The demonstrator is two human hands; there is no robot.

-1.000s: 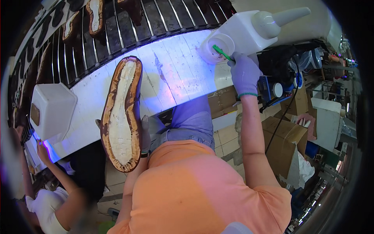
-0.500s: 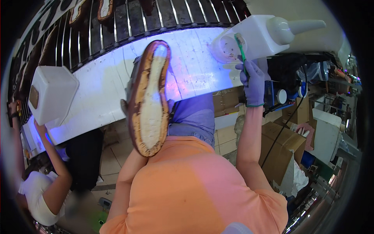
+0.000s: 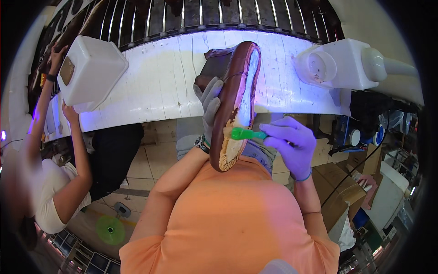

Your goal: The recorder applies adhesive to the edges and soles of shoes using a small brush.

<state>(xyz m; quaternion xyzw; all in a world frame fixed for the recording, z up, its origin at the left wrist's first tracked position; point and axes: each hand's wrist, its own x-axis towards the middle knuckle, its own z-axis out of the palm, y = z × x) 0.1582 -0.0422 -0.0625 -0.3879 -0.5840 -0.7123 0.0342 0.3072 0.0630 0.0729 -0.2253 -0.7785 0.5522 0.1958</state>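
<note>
In the head view, a brown leather shoe (image 3: 226,107) is held up in front of the person's body, part of it over the near edge of the white surface (image 3: 159,82). It is tipped on its side, so its pale bottom is turned to the right. It is gripped on its left side by the left hand (image 3: 211,102), which is covered by a grey glove. The fingers are curled on the leather, and the thumb cannot be seen. A watch (image 3: 200,142) is worn on that wrist.

A green brush (image 3: 246,133) is pinched in the gloved right hand (image 3: 292,144), with the thumb and fingers closed on its handle. Its head is held against the bottom of the shoe, close to the end nearest the person.

On the right of the surface, a clear cup (image 3: 305,75) is seen just beside a white bottle (image 3: 353,61) with a long spout. A white jug (image 3: 98,71) is seen on the left, near a co-worker's hands (image 3: 70,114). Behind the surface, a row of shiny metal bars (image 3: 183,16) can be seen.
</note>
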